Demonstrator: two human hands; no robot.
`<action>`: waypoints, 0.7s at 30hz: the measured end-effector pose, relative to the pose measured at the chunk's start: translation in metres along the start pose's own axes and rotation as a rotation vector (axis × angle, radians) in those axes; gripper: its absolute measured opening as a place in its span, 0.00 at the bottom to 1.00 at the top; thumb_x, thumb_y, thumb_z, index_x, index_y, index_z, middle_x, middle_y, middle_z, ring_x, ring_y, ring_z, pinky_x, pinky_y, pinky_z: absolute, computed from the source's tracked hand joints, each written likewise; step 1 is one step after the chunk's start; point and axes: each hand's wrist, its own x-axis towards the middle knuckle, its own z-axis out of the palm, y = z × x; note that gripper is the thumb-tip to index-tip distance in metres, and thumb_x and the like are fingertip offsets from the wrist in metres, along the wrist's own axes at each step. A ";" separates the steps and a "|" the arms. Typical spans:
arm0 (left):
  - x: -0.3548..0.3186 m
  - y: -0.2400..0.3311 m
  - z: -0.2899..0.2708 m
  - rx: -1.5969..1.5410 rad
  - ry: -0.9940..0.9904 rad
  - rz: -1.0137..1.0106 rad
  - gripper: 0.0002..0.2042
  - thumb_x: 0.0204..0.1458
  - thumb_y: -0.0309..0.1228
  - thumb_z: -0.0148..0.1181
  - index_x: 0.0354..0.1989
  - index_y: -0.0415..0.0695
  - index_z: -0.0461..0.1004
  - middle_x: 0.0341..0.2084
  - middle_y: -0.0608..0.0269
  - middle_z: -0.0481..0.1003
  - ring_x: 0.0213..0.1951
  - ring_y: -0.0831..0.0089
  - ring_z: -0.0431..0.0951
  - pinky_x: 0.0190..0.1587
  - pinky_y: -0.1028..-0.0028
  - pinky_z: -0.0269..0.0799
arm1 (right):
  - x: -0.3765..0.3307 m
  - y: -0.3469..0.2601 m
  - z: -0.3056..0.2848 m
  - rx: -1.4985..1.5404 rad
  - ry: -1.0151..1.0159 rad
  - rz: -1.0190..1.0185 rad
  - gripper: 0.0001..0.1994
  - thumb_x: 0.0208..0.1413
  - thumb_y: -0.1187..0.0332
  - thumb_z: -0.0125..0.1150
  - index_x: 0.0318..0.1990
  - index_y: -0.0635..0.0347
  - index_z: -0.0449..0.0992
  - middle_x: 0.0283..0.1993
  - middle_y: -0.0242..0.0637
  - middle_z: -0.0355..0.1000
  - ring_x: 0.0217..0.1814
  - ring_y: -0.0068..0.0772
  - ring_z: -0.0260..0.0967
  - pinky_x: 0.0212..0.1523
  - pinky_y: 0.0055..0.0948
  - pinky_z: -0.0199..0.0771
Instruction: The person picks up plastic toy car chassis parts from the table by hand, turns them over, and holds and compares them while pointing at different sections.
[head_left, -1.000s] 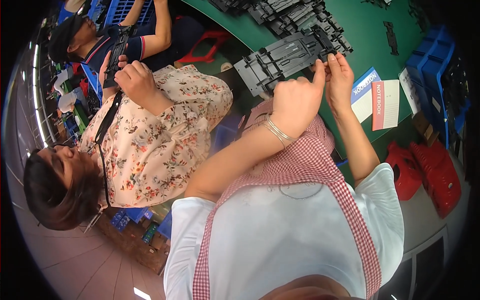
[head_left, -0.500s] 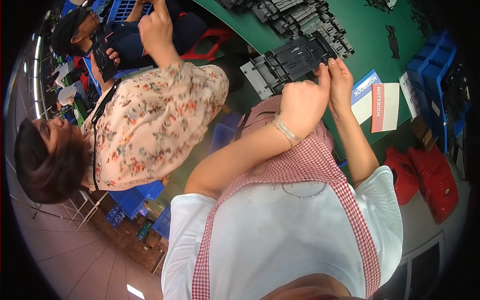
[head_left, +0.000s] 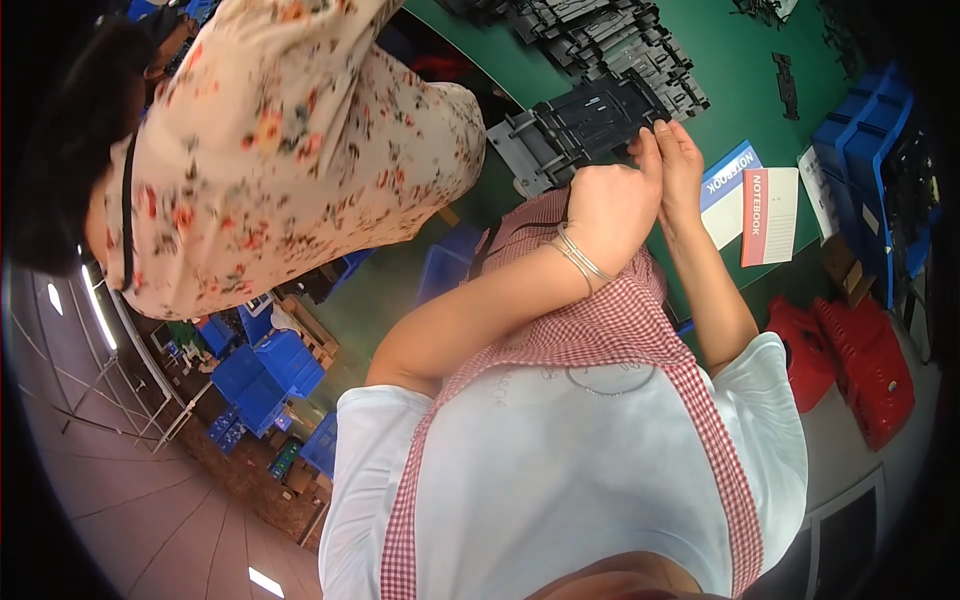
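Observation:
A black moulded plastic part point(head_left: 600, 112) with a flat ribbed middle lies at the near edge of the green table, in front of my hands. Over its right-hand corner, my left hand point(head_left: 612, 205) is closed, thumb and fingers pinched together, with metal bangles at the wrist. Close against it, my right hand point(head_left: 682, 170) is also closed, its fingertips meeting those of the left. Whatever sits between the fingertips is too small or too hidden to make out. A grey plate-like end point(head_left: 517, 157) of the part reaches out to the left.
Similar black parts point(head_left: 610, 35) are piled beyond on the green table point(head_left: 735, 85); one narrow black piece point(head_left: 786, 85) lies apart. Two notebooks point(head_left: 770, 215) overlap at right, near blue bins point(head_left: 850, 130) and red stools point(head_left: 865, 370). A co-worker in a floral top point(head_left: 290, 170) is close at left.
The co-worker in the floral top has leaned across at left, hiding much of another seated person. My hands stay nearly in place over the part's corner, still pinched.

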 end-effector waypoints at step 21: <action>0.021 0.006 -0.023 -0.229 -0.142 -0.028 0.25 0.49 0.35 0.52 0.55 0.36 0.61 0.10 0.58 0.72 0.15 0.66 0.75 0.19 0.69 0.71 | 0.002 -0.029 -0.009 -0.115 0.060 -0.072 0.07 0.59 0.69 0.49 0.37 0.64 0.70 0.24 0.28 0.67 0.23 0.15 0.63 0.24 0.16 0.65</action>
